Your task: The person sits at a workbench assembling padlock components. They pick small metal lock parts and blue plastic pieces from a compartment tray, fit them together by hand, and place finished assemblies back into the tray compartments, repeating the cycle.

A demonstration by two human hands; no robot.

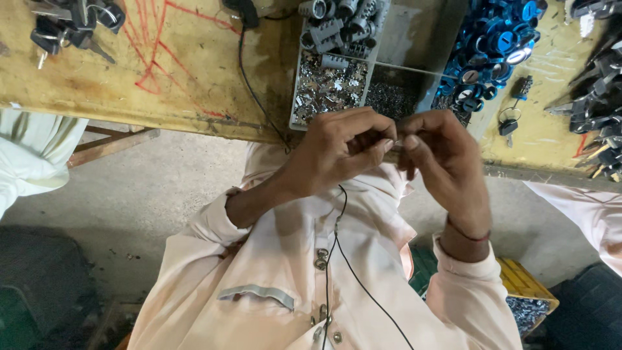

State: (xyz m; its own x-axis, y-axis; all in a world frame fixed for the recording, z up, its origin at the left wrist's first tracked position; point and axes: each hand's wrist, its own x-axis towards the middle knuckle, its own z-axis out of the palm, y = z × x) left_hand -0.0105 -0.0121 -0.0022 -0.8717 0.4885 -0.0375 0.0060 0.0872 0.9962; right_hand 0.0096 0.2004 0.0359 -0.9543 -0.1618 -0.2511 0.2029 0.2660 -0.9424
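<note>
Both hands meet at frame centre, just below the table (162, 97) edge, over the person's lap. Left hand (340, 150) has fingers curled and pressed together, fingertips pinching a tiny metal part (396, 142) at the meeting point. Right hand (442, 155) is also curled, thumb and forefinger closed on the same small part from the other side. The piece is nearly all hidden by fingertips; only a pale glint shows, so exact shape cannot be told.

Handling judgement: the part looks light, rigid, metal, likely smooth and a bit slippery. It is too small for a full grip, so a fingertip pinch by the ends or edges is the sensible hold. Probably not fragile, but easy to drop and lose against the floor below.

Just above the hands, on the table, sits a grey divided tray (297, 91). Its upper compartment holds grey lock cylinders (337, 26), the lower left one flat silver stampings (327, 87), and the lower right one fine dark bits (389, 100). Upper right of frame: a heap of blue round caps (495, 39). Far right: dark keys (599, 84), and a keyring (508, 120) lying near the blue heap. Upper left: another bunch of keys (68, 26) beside red scribble on the tabletop. A black cable (249, 78) runs off the table edge down toward the shirt. Other people's pale sleeves show at left and right edges.
</note>
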